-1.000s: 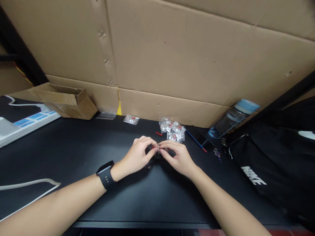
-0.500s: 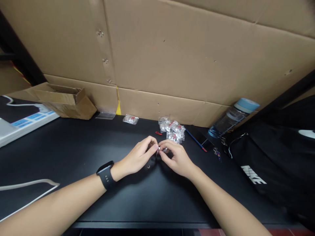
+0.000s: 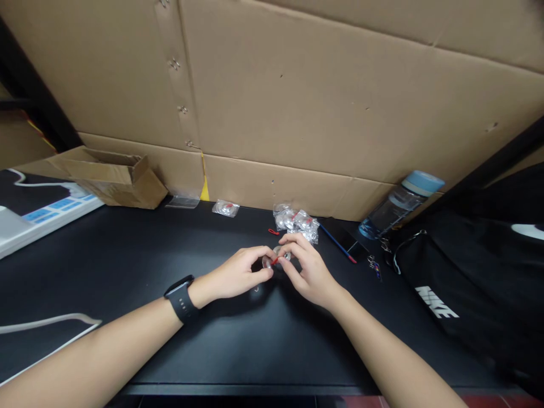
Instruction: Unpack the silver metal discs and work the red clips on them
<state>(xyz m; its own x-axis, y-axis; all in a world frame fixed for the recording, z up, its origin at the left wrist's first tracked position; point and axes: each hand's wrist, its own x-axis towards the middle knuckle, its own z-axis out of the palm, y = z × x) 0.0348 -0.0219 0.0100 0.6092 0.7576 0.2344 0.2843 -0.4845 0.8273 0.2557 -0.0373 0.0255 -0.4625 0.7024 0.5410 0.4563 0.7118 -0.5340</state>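
Above the middle of the black table, my left hand point(image 3: 244, 273) pinches a small clear round disc point(image 3: 267, 263) between thumb and fingers. My right hand point(image 3: 308, 271), close beside it, has its fingertips closed on a short red cord point(image 3: 275, 261). A second round, silvery disc point(image 3: 281, 251) shows among the right fingers; how the cord and discs are joined is too small to tell. Just behind the hands lie a red loop of cord point(image 3: 273, 232) and several clear packets with silvery round pieces point(image 3: 295, 218). A tiny curved bit point(image 3: 256, 289) lies below my left hand.
Another packet point(image 3: 225, 208) and a flat clear bag point(image 3: 182, 202) lie by the cardboard wall point(image 3: 272, 102). An open cardboard box point(image 3: 123, 178) and a power strip point(image 3: 55, 212) stand left. Right are a blue pencil point(image 3: 338, 242), dark phone-like slab point(image 3: 346, 233), bottle point(image 3: 395, 204), keyring point(image 3: 374, 266) and black bag point(image 3: 467, 272).
The hands have parted slightly and turned, so the round discs and red cord between them now show. The view has tilted up a little.
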